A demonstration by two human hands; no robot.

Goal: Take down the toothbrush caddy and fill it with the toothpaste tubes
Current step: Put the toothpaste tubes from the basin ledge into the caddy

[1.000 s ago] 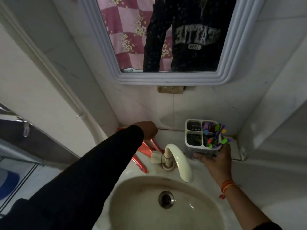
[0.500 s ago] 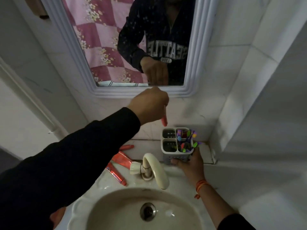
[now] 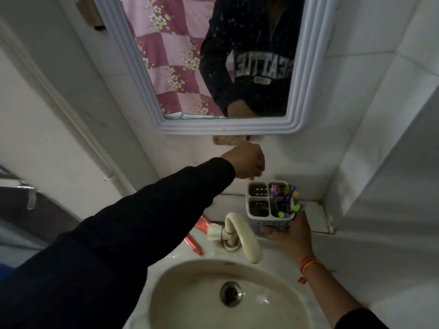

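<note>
One tube fewer in our left hand (image 3: pixel 247 162), whose curled fingers now look empty above the caddy (image 3: pixel 269 206) our right hand (image 3: pixel 288 233) grips, two tubes (image 3: pixel 194 243) remain on the counter (image 3: pixel 211 254).

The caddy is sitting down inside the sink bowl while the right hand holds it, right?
Not quite. The head view shows the caddy standing on the ledge behind the tap, not inside the sink bowl. The right hand does hold it.
</note>
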